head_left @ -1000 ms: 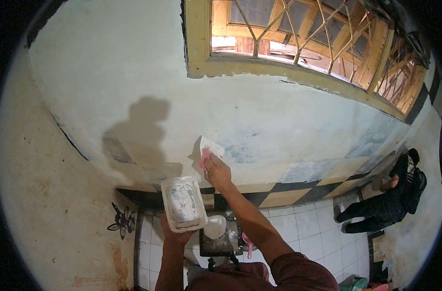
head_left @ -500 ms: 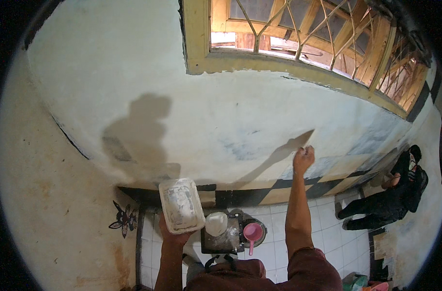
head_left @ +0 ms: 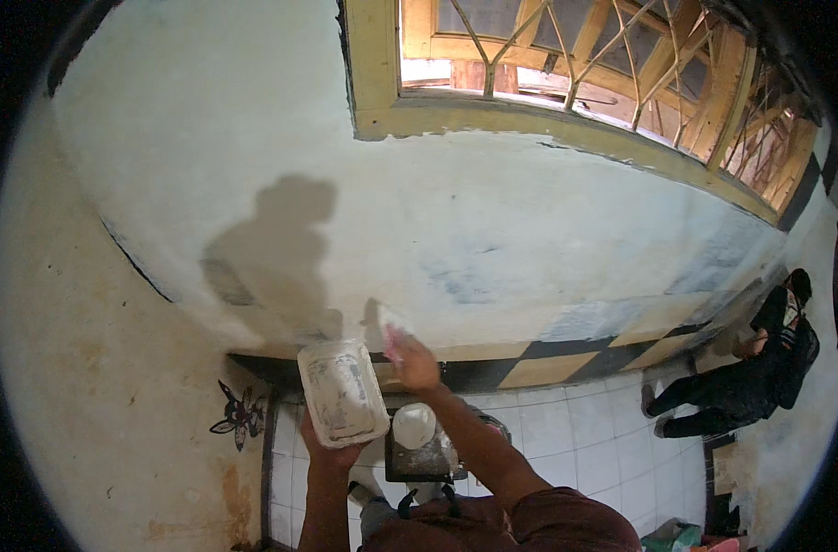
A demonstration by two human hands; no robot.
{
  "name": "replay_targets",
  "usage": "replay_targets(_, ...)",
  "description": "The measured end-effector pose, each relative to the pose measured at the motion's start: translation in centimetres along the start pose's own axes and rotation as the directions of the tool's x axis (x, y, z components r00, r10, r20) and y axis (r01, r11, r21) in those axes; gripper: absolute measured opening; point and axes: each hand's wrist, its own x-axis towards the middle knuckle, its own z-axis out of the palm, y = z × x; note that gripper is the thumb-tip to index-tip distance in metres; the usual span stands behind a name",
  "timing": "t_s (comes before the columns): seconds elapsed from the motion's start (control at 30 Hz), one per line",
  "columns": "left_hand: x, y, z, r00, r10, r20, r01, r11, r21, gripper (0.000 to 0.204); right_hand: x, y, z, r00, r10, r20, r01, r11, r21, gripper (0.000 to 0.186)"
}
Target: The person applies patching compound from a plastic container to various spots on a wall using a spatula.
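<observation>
My left hand (head_left: 332,453) holds up a white rectangular tray (head_left: 343,391) smeared with grey-white paste, tilted toward me. My right hand (head_left: 415,362) grips a flat putty blade with a pink handle (head_left: 390,331) and presses it against the pale plastered wall (head_left: 493,248), low down, just right of the tray. The blade is blurred. Both forearms rise from the lower edge.
A yellow window frame with a wooden grille (head_left: 566,83) sits above. A black-and-yellow checkered band (head_left: 566,359) runs along the wall's base over white floor tiles (head_left: 585,442). A bucket with a white lid (head_left: 415,432) stands below. Another person in black (head_left: 750,377) crouches at right.
My right hand swept from the wall's lower middle out to the right, then came back left to a spot beside the tray. The tray stayed held up in my left hand.
</observation>
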Motion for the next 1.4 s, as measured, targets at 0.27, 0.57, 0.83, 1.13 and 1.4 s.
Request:
replay_targets(0.27,0.9,-2.4,1.2,0.98,-0.143,0.139,0.158,0.982,-0.106,0.069,3.1,6.2,-19.5,0.89,-0.2,-0.41,-0.08,0.817,-0.571,0.019)
replay_targets(0.57,1.3,-3.2,2.5,0.981,-0.139,0.135,0.152,0.984,-0.089,0.065,1.9,14.3,-22.3,0.998,0.055,-0.018,-0.055,0.805,-0.591,0.005)
replay_targets(0.83,0.1,-3.9,6.3,0.989,-0.067,0.131,0.058,0.995,0.077,0.078,-3.2,13.9,-28.8,0.857,0.013,-0.515,-0.329,0.784,-0.527,0.013)
replay_targets(1.13,-0.4,-3.2,4.1,0.993,-0.118,0.01,0.119,0.99,-0.078,0.052,4.6,15.1,-27.7,0.668,0.151,-0.729,-0.415,0.888,-0.196,0.009)
replay_targets(1.4,-0.9,0.1,0.9,0.983,-0.014,0.186,-0.01,0.992,0.129,0.065,12.7,0.8,-7.4,0.933,0.196,-0.303,-0.184,0.981,0.067,0.018)
